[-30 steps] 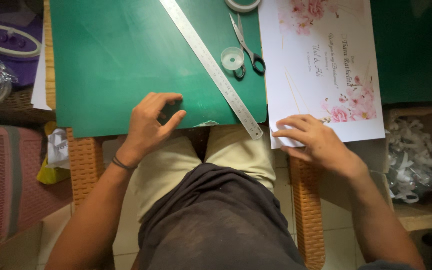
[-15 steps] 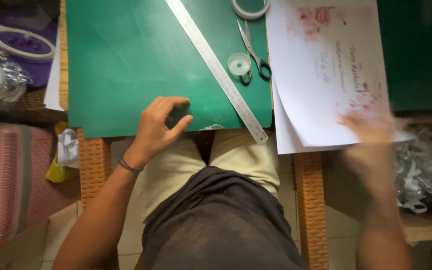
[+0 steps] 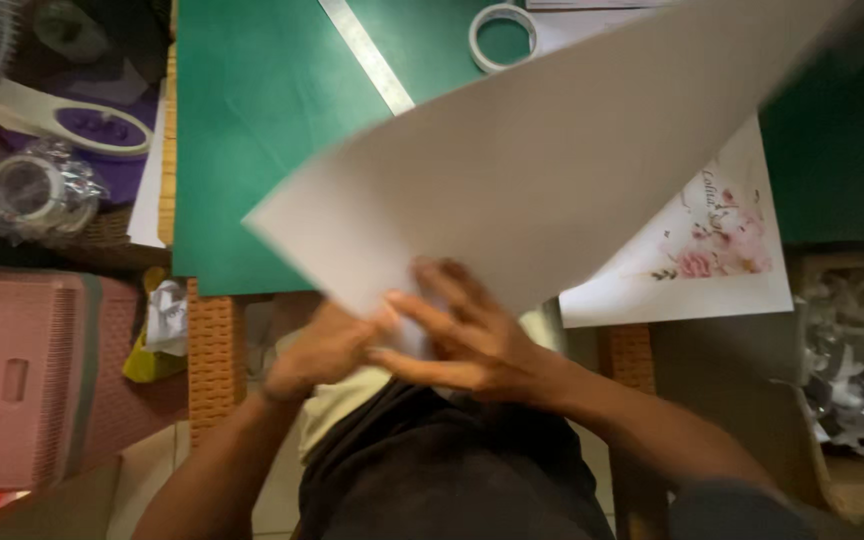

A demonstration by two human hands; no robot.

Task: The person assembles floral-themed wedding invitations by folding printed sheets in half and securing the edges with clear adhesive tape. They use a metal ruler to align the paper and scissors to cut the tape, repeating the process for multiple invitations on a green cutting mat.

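White, blank-backed paper sheet point(image 3: 552, 160) is raised over the green cutting mat's point(image 3: 262, 140) near edge; my left hand point(image 3: 327, 350) and right hand point(image 3: 472, 345) both grip its lower corner.

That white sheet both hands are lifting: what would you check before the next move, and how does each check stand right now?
1. Both hands on the sheet: ok; left hand and right hand meet at its near edge.
2. Grip firm: cannot tell, fingers blurred.
3. Sheet clear of the green mat: ok, lifted above it.
4. Ruler out of the way: cannot tell, partly hidden by the sheet.
5. Tape ring clear: ok, beyond the sheet's edge.
6. Floral print flat: ok.
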